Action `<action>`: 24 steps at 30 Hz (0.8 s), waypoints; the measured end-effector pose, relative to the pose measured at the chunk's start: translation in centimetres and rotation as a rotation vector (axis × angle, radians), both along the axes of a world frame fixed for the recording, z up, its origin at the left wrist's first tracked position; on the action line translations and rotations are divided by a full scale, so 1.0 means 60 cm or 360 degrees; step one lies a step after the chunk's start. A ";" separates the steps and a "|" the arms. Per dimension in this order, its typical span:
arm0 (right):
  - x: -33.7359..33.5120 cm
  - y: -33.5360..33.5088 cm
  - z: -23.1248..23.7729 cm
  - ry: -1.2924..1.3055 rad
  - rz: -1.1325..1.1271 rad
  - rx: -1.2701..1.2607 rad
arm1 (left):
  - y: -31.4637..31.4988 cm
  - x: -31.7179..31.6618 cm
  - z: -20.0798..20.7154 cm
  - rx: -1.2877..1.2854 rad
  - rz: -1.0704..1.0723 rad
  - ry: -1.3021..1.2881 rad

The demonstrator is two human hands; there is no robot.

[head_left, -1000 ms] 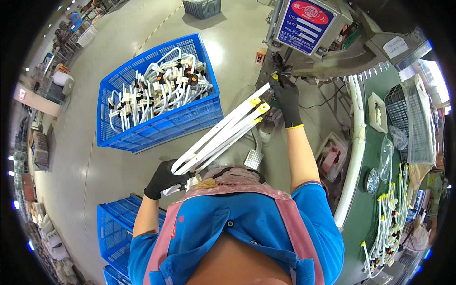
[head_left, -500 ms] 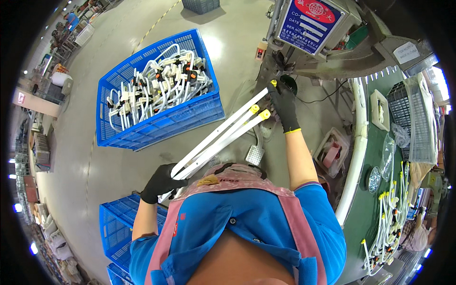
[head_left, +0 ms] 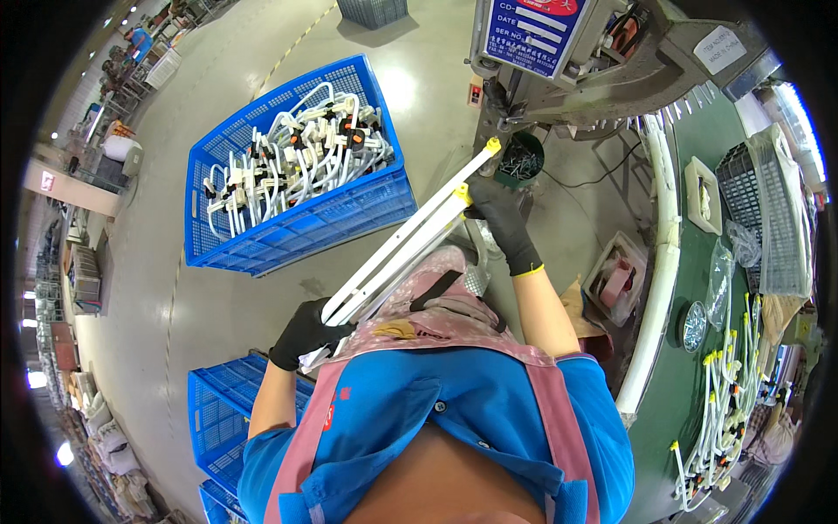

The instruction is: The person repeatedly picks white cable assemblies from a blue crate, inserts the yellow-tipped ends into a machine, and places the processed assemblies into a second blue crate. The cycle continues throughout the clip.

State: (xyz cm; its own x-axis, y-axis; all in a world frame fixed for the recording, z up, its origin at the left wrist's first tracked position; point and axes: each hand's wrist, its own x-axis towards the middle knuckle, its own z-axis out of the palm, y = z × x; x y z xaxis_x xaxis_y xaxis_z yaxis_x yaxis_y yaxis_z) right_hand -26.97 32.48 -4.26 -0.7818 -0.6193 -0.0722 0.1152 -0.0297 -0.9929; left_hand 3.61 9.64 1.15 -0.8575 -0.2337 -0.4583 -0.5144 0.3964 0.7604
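Several long white plastic strips point(head_left: 397, 240) with yellow end pieces point(head_left: 492, 146) slant across my front. My black-gloved left hand point(head_left: 305, 334) is closed round their lower ends, beside my waist. My black-gloved right hand point(head_left: 499, 225) grips the upper part of the lower strips, just by a yellow end. One strip reaches past that hand, its yellow end just under the working head of a grey machine point(head_left: 602, 113). Whether that end touches the machine I cannot tell. My right fingertips are partly hidden.
A blue crate point(head_left: 301, 231) full of white tube assemblies stands ahead left; more blue crates point(head_left: 214, 419) are at my lower left. A dark bin of small metal parts point(head_left: 521, 162) sits beneath the machine. On the green table point(head_left: 668, 349) at right lie yellow-tipped strips point(head_left: 720, 393) and a small dish point(head_left: 693, 327).
My right hand has moved from the topmost strip's yellow end down to the lower strips. That upper end now stands free of my fingers near the machine. The left hand keeps its hold.
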 end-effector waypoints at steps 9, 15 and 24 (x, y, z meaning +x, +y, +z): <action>0.022 -0.038 -0.027 0.0654 -0.0339 0.0203 | 0.012 0.002 -0.003 0.0019 0.0082 -0.0015; 0.026 -0.027 -0.025 0.0681 -0.0380 0.0264 | 0.027 0.007 -0.008 0.0021 0.0116 0.0083; 0.030 -0.024 0.010 0.0585 -0.0311 0.0224 | 0.033 0.014 -0.014 -0.0088 0.0030 0.0310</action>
State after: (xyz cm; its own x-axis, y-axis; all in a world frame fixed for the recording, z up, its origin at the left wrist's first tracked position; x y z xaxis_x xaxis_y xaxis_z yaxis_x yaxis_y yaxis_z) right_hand -25.16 31.05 -3.65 -0.8728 -0.4611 0.1601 -0.2412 0.1224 -0.9627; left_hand 4.46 11.64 0.31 -0.9240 -0.2706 -0.2701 -0.3673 0.4323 0.8235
